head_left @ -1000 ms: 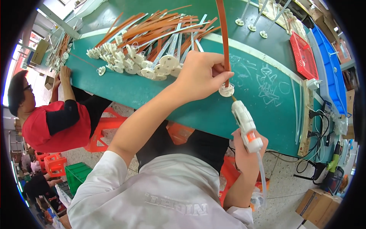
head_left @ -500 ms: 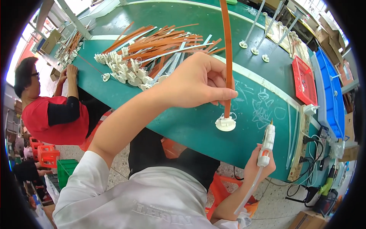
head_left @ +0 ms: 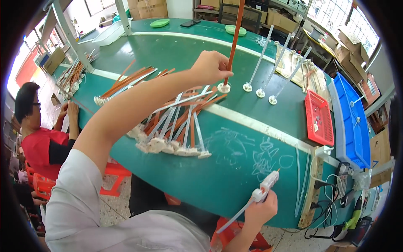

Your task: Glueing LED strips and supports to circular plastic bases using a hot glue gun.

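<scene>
My left hand (head_left: 209, 68) reaches out over the far part of the table, its fingers pinched round an upright brown strip (head_left: 236, 38). At the strip's lower end is a round white base (head_left: 224, 87), close to the tabletop; whether it touches I cannot tell. Just right of it stand three pale strips (head_left: 275, 67) on round white bases. My right hand (head_left: 261, 209), low on the right near the table edge, grips a white hot glue gun (head_left: 268, 182). The gun's tip points up and away, and a long translucent glue stick (head_left: 235, 217) trails from its back.
Piles of brown and pale strips with white bases (head_left: 176, 147) lie under and beside my left forearm. On the right are a red basket (head_left: 310, 122), a blue tray (head_left: 346, 126) and a power strip with cables (head_left: 312, 201). A co-worker (head_left: 42, 138) sits at the left.
My left hand has carried the brown strip and its base away from me, toward the standing pale strips. My right hand with the glue gun sits lower and further left in view; the view has shifted.
</scene>
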`<state>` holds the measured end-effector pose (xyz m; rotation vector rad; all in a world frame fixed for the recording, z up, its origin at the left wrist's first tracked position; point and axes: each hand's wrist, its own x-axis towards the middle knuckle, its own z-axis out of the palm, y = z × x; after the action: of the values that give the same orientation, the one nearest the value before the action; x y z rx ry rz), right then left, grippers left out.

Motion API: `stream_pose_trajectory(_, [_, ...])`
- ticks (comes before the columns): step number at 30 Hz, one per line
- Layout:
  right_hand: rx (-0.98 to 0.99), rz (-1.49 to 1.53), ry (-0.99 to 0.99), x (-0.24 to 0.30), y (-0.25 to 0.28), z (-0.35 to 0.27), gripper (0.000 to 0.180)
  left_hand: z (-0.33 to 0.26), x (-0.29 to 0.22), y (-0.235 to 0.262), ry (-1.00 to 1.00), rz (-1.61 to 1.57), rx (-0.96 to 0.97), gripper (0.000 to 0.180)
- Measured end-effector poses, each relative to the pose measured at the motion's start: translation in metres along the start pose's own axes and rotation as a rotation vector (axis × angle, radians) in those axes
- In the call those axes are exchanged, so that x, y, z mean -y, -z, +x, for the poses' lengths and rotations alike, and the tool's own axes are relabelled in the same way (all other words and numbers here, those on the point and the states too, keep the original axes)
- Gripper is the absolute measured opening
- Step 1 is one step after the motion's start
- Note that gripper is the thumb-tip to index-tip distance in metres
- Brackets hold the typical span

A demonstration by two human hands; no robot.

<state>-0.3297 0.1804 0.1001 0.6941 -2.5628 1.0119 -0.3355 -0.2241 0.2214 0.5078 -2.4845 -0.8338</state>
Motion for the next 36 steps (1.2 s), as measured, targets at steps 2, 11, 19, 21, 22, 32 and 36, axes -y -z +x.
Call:
stream_pose_trajectory(2, [0.045,-0.01,-0.035,0.004,-0.003,0.0,0.026,0.035,0.026,-0.012,0.012,0.028,-0.038,0.013])
stream_pose_trajectory(11, [0.091,-0.088,-0.112,0.007,-0.008,0.003,0.027,0.099,0.073,-0.067,0.001,-0.027,0.028,0.015])
stream_pose_trajectory(19, [0.085,-0.144,-0.078,0.018,-0.004,0.018,0.028,0.104,0.089,-0.081,-0.049,-0.077,0.069,0.014])
stream_pose_trajectory(21, [0.084,-0.146,-0.063,0.018,-0.004,0.017,0.028,0.101,0.087,-0.081,-0.008,-0.027,0.089,0.014])
stream_pose_trajectory(22, [0.08,-0.15,-0.059,0.018,-0.003,0.017,0.028,0.101,0.089,-0.082,-0.005,-0.027,0.083,0.014])
stream_pose_trajectory(32, [0.07,-0.134,-0.056,0.021,-0.003,0.015,0.027,0.103,0.09,-0.082,-0.015,-0.035,0.107,0.015])
stream_pose_trajectory(36, [0.069,-0.084,-0.091,0.003,-0.012,0.003,0.028,0.102,0.078,-0.079,-0.011,0.015,0.052,0.015])
